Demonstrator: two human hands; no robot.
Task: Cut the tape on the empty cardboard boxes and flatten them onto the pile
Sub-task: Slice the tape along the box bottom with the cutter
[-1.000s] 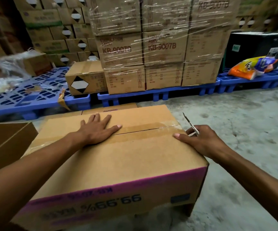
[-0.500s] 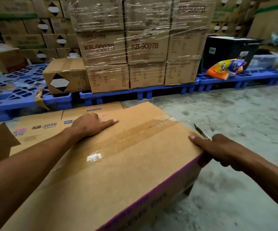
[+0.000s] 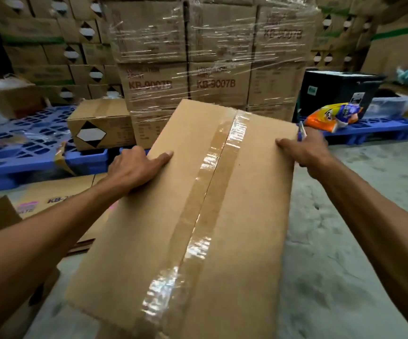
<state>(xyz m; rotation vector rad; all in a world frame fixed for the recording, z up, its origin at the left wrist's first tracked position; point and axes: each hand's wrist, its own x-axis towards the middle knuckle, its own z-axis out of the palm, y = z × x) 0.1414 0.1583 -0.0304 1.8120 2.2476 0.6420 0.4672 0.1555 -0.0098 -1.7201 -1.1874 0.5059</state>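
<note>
Stacked cartons wrapped in clear film fill the warehouse wall ahead of you, standing on blue pallets over a grey concrete floor. Between your arms you hold the cardboard box, its taped face turned up toward you; the brown tape runs unbroken along the middle seam from the far edge to the near one. Your left hand has its grip wrapped over the box's left edge, thumb laid flat on the top face. Your right hand clasps the far right corner, thumb on the face, with a blue-handled cutter pinched in the same grip. Flattened boxes lie on the floor just left of the box, under your left forearm. An orange bag rests on the right-hand pallet.
</note>
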